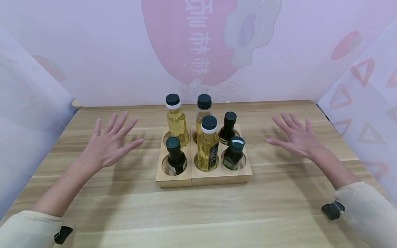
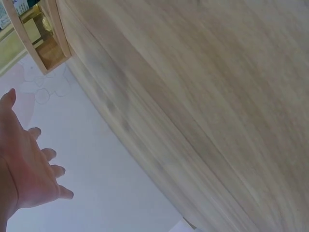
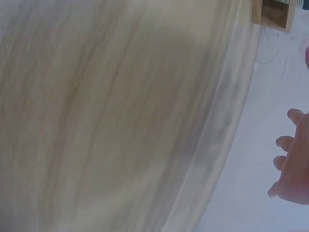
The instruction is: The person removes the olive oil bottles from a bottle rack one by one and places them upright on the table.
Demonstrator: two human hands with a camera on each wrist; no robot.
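Observation:
My left hand hovers left of a wooden bottle rack, fingers spread, holding nothing. On the rack's other side my right hand is likewise spread over the table. The rack has round wells in two adjoining blocks. Three taller bottles hold yellow liquid: one at back left, one at back middle, one at front middle. Three shorter dark bottles stand at front left, back right and front right. Both wrist views show the hands apart from the rack's side.
A light wood-grain table carries the rack near its middle. Behind it hangs a pale pink backdrop with printed drawings, and patterned side sheets flank the table. Each cream sleeve has a small black piece at the cuff.

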